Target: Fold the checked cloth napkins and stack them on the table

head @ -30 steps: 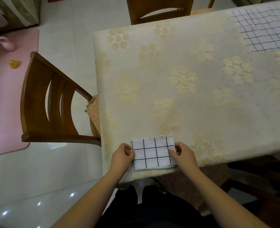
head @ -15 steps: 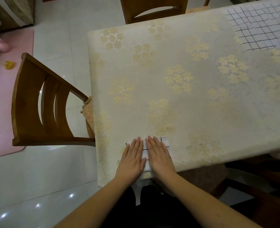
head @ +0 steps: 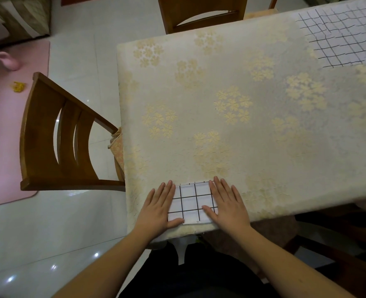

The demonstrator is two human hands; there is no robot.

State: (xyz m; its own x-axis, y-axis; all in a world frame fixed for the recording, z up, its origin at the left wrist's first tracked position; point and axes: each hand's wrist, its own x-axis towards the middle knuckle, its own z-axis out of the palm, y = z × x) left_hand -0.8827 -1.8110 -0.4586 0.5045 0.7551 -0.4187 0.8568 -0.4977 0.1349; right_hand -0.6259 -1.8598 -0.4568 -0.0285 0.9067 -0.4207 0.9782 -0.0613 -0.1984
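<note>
**Operator:** State the grip and the location of the work piece.

**Checker:** Both hands lie flat, fingers straight, nothing pinched. The left hand [head: 159, 208] presses the left edge of the folded napkin [head: 193, 203]; the right hand [head: 226, 204] presses its right edge. The napkin sits between the two palms, at the near edge of the table [head: 263, 136], with its long axis running hand to hand.

**Operator:** Where does the next move lead?

**Checker:** Judged from the task, the fold looks complete and is being flattened. The unfolded napkins [head: 345, 37] lie well apart from both hands, forward and far to the right (the pile runs out of view at the right border). The right hand is the nearer one for that reach.

**Operator:** Obstructions?

**Checker:** Nothing stands on the tablecloth between the right hand and the pile. One wooden chair [head: 59, 143] stands off the left hand's side, beside the table's end; a second chair [head: 201, 14] stands straight ahead, beyond the far edge. Neither crosses the reach path. No stack is visible yet, so the folded napkin would begin it.
</note>
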